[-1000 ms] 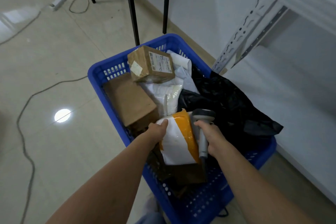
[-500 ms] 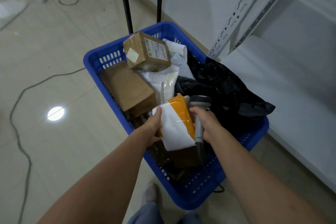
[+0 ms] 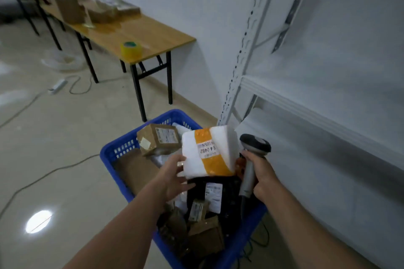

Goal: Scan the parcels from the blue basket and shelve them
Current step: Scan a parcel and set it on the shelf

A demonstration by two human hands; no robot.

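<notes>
Shelf rack [image 3: 306, 102], white metal, fills my right side; its shelves are bare where I can see them. Wooden surface [image 3: 157, 35] on black legs stands against the far wall, with blurred cardboard boxes at its far end and a yellow tape roll [image 3: 131, 49] near its front edge.

Blue basket [image 3: 113, 153] sits on the floor below me, just beside the rack and packed with parcels. A taped cardboard box [image 3: 159, 140] lies at its far side and a black bag parcel [image 3: 215, 192] in the middle.

White-and-orange parcel [image 3: 209, 153] is raised above the basket, label facing me.

Left hand [image 3: 172, 177] holds the parcel's lower left corner, thumb on its face; the fingers behind are hidden.

Right hand [image 3: 262, 172] is wrapped round the handle of the grey scanner [image 3: 254, 144], head up, just right of the parcel.
</notes>
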